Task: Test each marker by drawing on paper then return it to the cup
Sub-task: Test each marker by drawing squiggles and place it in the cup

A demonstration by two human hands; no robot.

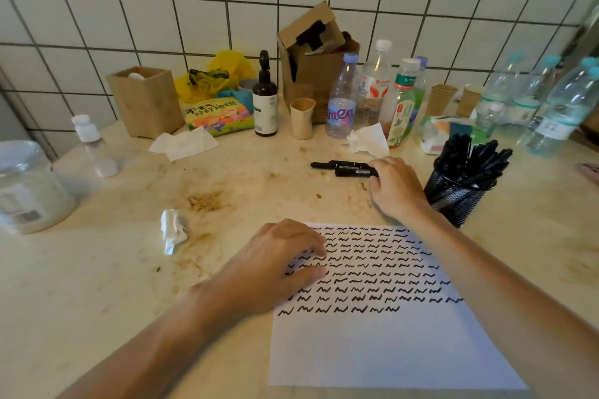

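Picking up: right hand (393, 189) curled onto two loose markers (345, 168) right of centre on the desk (107, 272), left hand (275, 264) flat, pinning paper (382, 343); next, probably uncapping, scribbling, returning to cup (460, 194).

We see two bare forearms coming in from the lower edge, with no sleeve, watch, bracelet or glove on either; our left hand (278, 256) and right hand (393, 186) are both uncovered, and we can find no ring on the fingers that show; the nails that we can make out look short and unpainted, though the picture is too soft there to be sure
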